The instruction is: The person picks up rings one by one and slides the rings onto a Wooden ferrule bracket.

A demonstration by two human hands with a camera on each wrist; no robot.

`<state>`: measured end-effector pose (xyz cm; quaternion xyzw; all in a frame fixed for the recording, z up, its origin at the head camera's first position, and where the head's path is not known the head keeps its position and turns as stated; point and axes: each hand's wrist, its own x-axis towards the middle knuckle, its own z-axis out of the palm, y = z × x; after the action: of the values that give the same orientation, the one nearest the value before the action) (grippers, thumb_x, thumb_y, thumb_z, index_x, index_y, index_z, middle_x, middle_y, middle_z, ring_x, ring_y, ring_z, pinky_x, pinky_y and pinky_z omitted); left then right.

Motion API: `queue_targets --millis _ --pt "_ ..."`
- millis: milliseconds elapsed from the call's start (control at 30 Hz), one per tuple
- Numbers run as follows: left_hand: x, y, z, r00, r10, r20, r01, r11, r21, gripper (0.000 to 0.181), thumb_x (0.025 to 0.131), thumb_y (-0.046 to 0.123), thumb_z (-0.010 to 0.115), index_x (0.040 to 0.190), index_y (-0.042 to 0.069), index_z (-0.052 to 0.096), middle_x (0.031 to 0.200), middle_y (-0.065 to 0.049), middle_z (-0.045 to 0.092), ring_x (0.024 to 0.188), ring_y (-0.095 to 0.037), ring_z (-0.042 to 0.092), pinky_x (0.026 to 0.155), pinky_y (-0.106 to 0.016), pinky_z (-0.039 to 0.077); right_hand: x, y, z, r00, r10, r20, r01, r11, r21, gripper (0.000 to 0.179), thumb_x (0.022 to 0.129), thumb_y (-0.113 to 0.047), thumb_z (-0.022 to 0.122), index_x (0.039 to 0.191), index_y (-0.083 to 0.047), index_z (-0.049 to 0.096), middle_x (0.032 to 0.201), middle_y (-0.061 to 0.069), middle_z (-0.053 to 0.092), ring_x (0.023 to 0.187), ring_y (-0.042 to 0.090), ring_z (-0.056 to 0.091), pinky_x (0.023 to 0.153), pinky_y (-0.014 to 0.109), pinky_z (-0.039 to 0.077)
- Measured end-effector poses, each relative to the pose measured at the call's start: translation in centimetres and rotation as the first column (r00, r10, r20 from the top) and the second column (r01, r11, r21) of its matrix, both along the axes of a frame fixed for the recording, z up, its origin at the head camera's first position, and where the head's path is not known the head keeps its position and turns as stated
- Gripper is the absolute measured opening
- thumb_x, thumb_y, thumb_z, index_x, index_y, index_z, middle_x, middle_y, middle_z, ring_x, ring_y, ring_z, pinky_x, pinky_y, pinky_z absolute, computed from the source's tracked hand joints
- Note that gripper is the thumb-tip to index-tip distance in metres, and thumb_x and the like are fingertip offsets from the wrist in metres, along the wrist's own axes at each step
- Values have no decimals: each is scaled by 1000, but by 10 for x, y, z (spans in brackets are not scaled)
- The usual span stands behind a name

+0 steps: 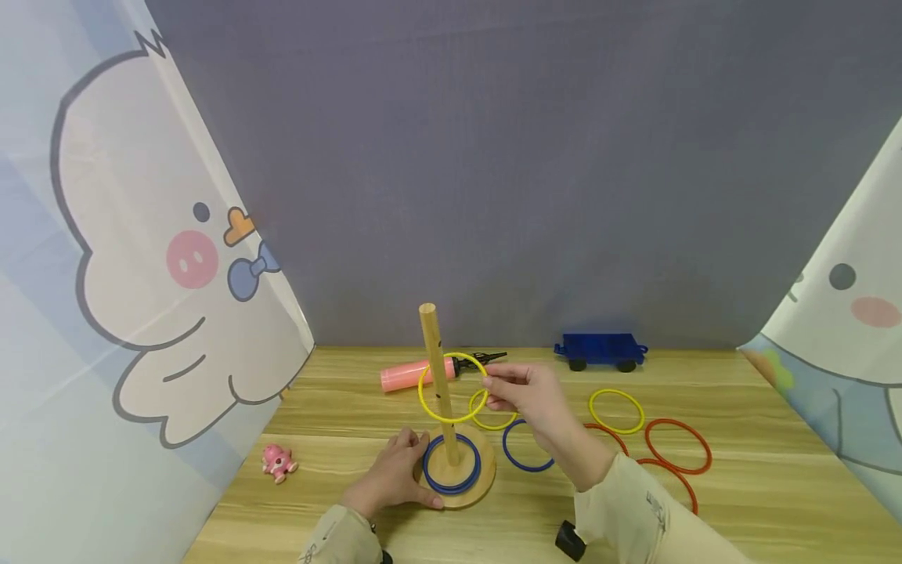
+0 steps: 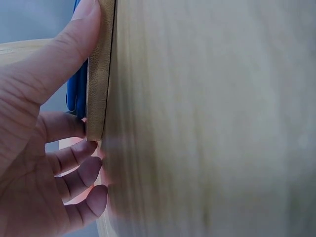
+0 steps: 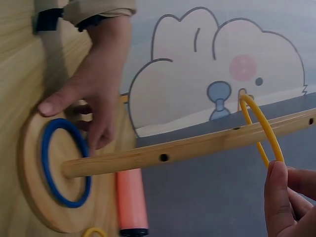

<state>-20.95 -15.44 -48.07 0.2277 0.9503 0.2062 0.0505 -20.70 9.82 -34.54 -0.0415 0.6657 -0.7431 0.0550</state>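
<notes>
A wooden ring-toss stand has a round base (image 1: 486, 486) and an upright pole (image 1: 431, 337). Blue rings (image 1: 476, 462) lie on the base around the pole's foot. My left hand (image 1: 396, 476) holds the base by its left edge; in the left wrist view the thumb and index finger are against its rim (image 2: 98, 89). With thumb and fingertips, my right hand (image 1: 532, 395) pinches a yellow ring (image 1: 423, 403) by its right side. That ring encircles the pole about midway up, tilted, as the right wrist view shows.
Behind the stand lies a pink hand pump (image 1: 405, 377). Right of it are yellow rings (image 1: 616, 392), a blue ring (image 1: 528, 468) and several red rings (image 1: 678, 446). A blue toy wagon (image 1: 599, 348) stands at the back, a pink figurine (image 1: 278, 462) at left.
</notes>
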Motion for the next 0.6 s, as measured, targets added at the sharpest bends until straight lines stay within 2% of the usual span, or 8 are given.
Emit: queue_targets --millis 167,367,467,600 --pt "1 0 1 1000 0 7 0 1000 0 117 59 59 85 144 -6 40 106 -3 40 93 -20 37 83 -41 40 1 1 -27 999 3 32 -3 1000 17 31 90 0 66 118 12 63 91 12 67 69 14 66 68 29 56" --pt "1 0 2 1000 1 7 -1 1000 13 109 58 58 86 143 1 48 102 -1 38 91 -20 37 79 -39 40 3 -2 -61 999 18 42 -19 999 37 30 90 1 66 117 15 62 88 10 67 67 14 66 64 27 55" --pt "1 0 2 1000 1 8 -1 1000 24 106 58 57 87 142 4 50 100 0 37 90 -19 36 76 -38 38 4 -4 -78 998 19 56 -22 998 51 30 90 1 66 116 16 62 86 10 67 66 15 66 66 31 56" --pt "1 0 1 1000 2 5 -2 1000 18 113 58 58 87 145 0 43 100 0 38 90 -19 36 77 -38 38 2 -6 -100 998 13 67 -18 997 75 29 89 3 66 113 18 62 86 11 68 64 16 65 68 40 56"
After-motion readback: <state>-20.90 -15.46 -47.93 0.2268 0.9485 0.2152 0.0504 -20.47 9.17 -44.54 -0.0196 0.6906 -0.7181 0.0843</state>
